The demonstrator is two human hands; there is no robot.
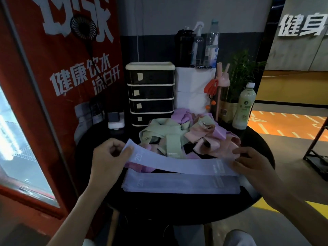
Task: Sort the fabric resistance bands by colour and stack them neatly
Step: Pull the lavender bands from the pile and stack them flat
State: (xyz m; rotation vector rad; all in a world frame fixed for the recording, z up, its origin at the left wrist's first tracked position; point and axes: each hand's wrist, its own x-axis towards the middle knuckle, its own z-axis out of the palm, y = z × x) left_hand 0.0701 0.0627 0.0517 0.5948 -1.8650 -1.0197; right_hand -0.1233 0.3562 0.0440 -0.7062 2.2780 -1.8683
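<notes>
1. A lavender band (177,164) is held pinched at both ends by the left hand (110,157) and right hand (252,164), mid-frame, over the lavender stack (177,186).
2. If lowered askew, edges could be left misaligned.

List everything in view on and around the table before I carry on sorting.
table: 1, black, round
stack: count unclear, lilac bands, flat at table front
held band: 1, lilac, pulled taut above stack
pile: many bands, green, pink, purple, tangled mid-table
drawers: 1 unit of four, black with cream trim, table back
back bottles: 3, one black, two clear, atop white box
plant: 1, green, back right
pink bottle: 1, pink cap, beside plant
green bottle: 1, pale green, table right
fan: 1, black, on red panel, left
left hand: 1, pinches held band's left end
right hand: 1, pinches held band's right end
</notes>
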